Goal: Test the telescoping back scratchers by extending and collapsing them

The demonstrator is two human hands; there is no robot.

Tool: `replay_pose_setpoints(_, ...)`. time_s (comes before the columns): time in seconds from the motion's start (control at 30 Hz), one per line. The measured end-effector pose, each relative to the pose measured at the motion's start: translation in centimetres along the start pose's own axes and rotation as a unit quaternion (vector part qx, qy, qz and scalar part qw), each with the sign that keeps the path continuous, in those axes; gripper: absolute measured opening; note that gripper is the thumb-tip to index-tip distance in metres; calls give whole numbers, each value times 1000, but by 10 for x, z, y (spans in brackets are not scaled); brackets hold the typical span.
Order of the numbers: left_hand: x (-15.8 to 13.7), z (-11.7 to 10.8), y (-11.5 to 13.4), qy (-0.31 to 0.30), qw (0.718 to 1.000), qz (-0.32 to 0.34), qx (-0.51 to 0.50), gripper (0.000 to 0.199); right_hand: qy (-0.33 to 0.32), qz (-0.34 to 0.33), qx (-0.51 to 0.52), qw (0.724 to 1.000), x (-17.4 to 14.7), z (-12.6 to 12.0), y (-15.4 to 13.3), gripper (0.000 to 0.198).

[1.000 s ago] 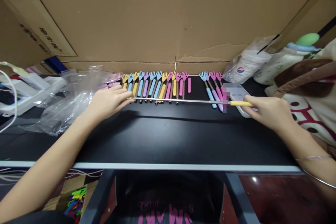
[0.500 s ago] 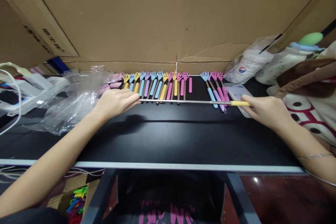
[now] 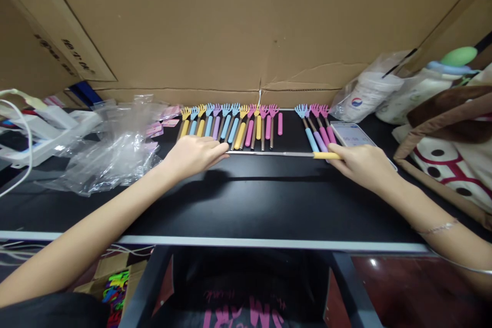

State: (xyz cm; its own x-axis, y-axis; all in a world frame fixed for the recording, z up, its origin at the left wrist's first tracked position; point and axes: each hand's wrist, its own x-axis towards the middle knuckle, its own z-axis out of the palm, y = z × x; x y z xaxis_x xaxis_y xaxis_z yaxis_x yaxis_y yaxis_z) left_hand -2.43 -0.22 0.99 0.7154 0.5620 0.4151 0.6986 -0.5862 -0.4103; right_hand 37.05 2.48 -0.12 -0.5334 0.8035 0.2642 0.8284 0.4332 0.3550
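A telescopic back scratcher stretches level between my two hands, above the black table. My right hand is closed round its yellow handle. The far end of the metal rod goes into the closed fingers of my left hand, which hide the scratcher's head. Just beyond, a row of back scratchers with yellow, blue, purple and pink handles lies with claws toward the cardboard. A smaller group of back scratchers lies to the right, and a lone pink handle sits between them.
Clear plastic bags and a white power strip are at the left. At the right are a phone, a bagged cup, a bottle and a cloth bag. Cardboard walls the back.
My hands have come closer together, the left moving right and the right moving left. The rod showing between them is shorter. More of the phone shows.
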Motion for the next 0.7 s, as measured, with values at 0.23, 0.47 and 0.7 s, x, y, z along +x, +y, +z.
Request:
replay_pose_setpoints(0.23, 9, -1, 1, 50, 999, 7, 14, 39, -8, 26, -2, 1000, 1, -5, -3, 29)
replay_pose_setpoints(0.47, 19, 7, 26, 32, 998, 0, -51, 35, -33, -9, -18, 999, 6, -22, -31, 25)
replay_pose_setpoints(0.7, 26, 9, 43, 2, 996, -22, -82, 35, -1, -45, -27, 999, 21, -28, -67, 24)
